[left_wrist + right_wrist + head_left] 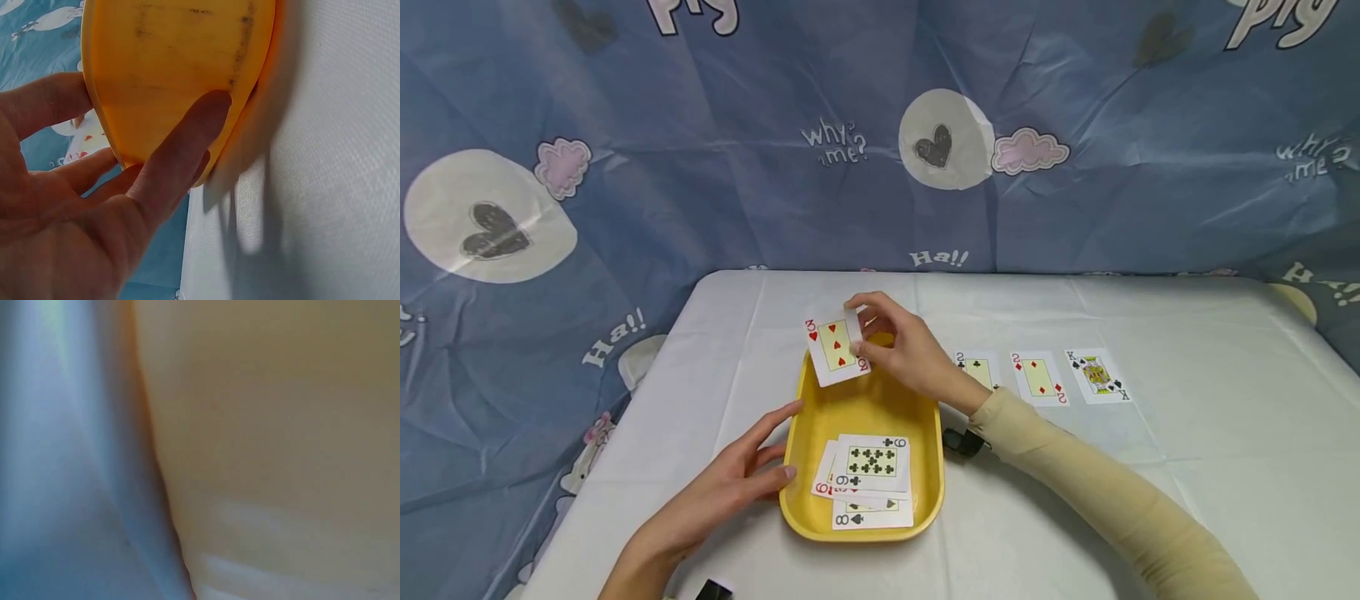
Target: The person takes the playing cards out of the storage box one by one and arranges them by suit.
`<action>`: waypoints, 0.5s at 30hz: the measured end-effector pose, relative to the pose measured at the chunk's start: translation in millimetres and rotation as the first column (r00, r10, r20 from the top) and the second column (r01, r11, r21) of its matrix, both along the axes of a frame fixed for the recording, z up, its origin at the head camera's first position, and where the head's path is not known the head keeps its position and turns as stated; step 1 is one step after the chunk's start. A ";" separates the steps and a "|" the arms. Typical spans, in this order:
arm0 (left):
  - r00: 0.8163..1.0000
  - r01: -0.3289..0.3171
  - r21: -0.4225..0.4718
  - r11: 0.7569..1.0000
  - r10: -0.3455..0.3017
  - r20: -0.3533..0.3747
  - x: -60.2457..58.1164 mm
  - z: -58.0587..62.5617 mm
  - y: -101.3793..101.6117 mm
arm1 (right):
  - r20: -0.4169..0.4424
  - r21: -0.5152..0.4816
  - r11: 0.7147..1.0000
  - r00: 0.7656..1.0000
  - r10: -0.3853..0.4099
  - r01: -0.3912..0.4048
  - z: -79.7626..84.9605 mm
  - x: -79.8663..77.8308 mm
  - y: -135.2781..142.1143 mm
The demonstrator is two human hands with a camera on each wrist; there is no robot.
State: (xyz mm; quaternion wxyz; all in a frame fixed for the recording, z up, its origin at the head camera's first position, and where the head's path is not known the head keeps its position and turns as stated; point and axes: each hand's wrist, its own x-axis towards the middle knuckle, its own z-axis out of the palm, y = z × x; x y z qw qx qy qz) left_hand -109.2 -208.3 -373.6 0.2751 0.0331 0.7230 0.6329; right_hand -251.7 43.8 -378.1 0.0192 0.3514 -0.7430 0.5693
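Observation:
A yellow tray [865,410] lies lengthwise on the table. Over its far left corner my right hand [898,343] pinches a three of hearts [837,348] by its right side, face up and slightly tilted. My left hand [741,475] rests along the tray's left side, its index fingertip and thumb at the wall. In the left wrist view, the thumb [187,147] lies straight against the yellow outer wall [169,56]. Overlapping cards lie in the tray's near end: a nine of clubs [872,462] on top, a red-marked card partly covered and an eight of spades [874,518].
Right of the tray, a two of clubs [976,367], a two of diamonds [1039,379] and a king of spades [1097,377] lie in a row on the white tablecloth [1210,417]. A patterned blue curtain [760,200] hangs behind. A beige sleeve [281,437] fills much of the blurred right wrist view.

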 end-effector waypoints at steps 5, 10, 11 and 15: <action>1.000 -0.003 0.007 1.000 0.003 0.002 0.0 0.2 0.4 | 0.023 -0.210 0.969 0.992 -0.125 0.127 0.3 0.7 1.4; 1.000 0.002 0.009 1.000 -0.002 -0.001 0.0 -0.3 -0.1 | 0.010 -0.343 0.925 0.986 -0.168 0.161 10.2 10.0 1.8; 1.000 0.004 0.010 1.000 -0.004 -0.003 0.1 -0.5 -0.3 | 0.014 -0.362 0.917 0.984 -0.176 0.168 12.9 12.6 1.8; 1.000 0.016 0.020 1.000 -0.016 -0.019 0.1 -1.3 -0.5 | 0.048 -0.424 0.884 0.979 -0.198 0.199 19.9 19.6 4.2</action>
